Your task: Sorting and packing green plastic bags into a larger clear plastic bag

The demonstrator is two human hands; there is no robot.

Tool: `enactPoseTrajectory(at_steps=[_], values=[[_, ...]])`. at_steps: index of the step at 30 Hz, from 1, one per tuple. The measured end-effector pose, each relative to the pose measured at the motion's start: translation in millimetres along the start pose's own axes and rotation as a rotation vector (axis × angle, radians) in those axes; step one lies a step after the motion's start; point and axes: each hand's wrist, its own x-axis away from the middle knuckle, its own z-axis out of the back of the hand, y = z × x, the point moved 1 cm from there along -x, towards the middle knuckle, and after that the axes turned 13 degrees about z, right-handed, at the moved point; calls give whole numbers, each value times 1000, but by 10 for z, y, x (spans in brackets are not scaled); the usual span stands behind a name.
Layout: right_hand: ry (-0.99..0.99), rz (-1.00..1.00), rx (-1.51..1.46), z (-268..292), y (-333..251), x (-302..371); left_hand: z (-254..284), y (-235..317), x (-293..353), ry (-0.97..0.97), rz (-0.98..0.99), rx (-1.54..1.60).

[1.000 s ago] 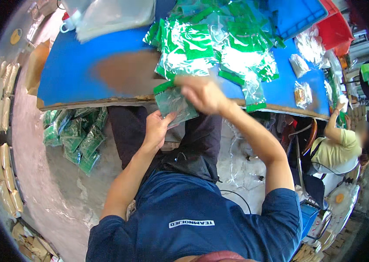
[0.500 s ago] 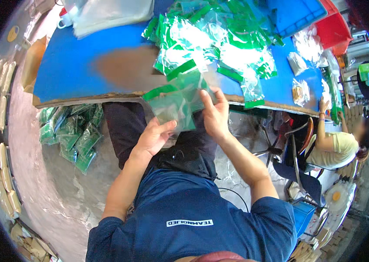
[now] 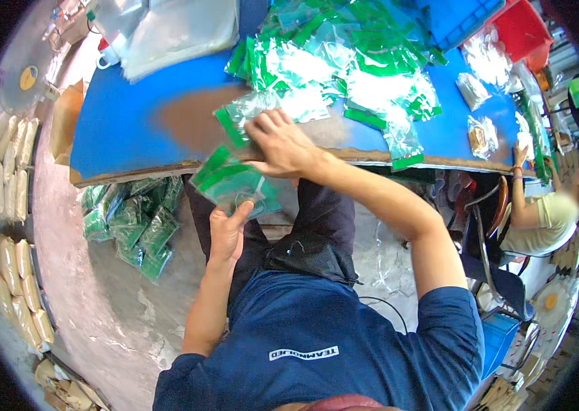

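In my left hand (image 3: 228, 229) is a small clear plastic bag with a green band (image 3: 231, 179), pinched at its lower edge between thumb and fingers, just in front of the table edge. Beyond it, my right hand (image 3: 282, 147) reaches across to the left with bent fingers closed on a second green-edged clear bag (image 3: 231, 127) above the table edge. The palm hides part of that bag. A large heap of similar glossy green and clear bags (image 3: 371, 51) spreads over the far middle of the blue table (image 3: 118, 130).
Large clear plastic sheets (image 3: 186, 31) and a white mug (image 3: 106, 58) are at the far left. Blue (image 3: 464, 20) and red (image 3: 529, 34) bins stand far right. More green bags (image 3: 139, 222) lie below the table. A co-worker (image 3: 543, 219) sits at the right.
My right hand has swung left and over the bags, palm turned down. The two overlapping bags have separated, and my left hand has shifted slightly left and lower with one.
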Motion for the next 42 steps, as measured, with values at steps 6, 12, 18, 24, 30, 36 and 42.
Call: enactPoseTrajectory(at_steps=[6,12,18,24,30,36,42], values=[[234,65,178,66,-91,-174,57,125,40,-33,101,231],[76,0,-365,73,-204,-25,-36,-1,-213,0,238,444],[147,-241,193,358,185,448,-21,-19,-301,50,159,376],[11,-80,-22,370,-198,352,210,44,-36,34,10,102],[170,-128,-236,162,-220,275,15,-51,-204,-91,161,305],[264,-245,-416,309,-110,265,-27,-98,-343,36,223,387],[59,-28,-22,178,-165,464,242,57,-218,-11,-21,211]])
